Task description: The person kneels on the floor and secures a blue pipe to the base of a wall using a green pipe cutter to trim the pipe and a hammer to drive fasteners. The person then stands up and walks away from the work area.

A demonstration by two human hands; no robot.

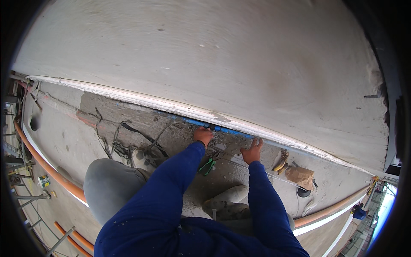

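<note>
A blue pipe (233, 131) runs along the foot of the wall, with a dark fitting (209, 126) on it. My left hand (203, 136) is closed, its fingers curled at the pipe just below that fitting; the grip itself is partly hidden. Further right, my right hand (253, 152) is open, thumb and fingers apart, fingertips at the pipe's lower side. Between my forearms a green-handled tool (207, 166) lies on the floor; its exact kind is unclear.
White pipes (167, 103) run above the blue one along the wall (239, 55). Tangled straps (122, 149) lie left of my knee. To the right are a brown paper bag (299, 176), bananas (281, 161) and a dark round cup (303, 192). Orange pipes (55, 174) lie behind.
</note>
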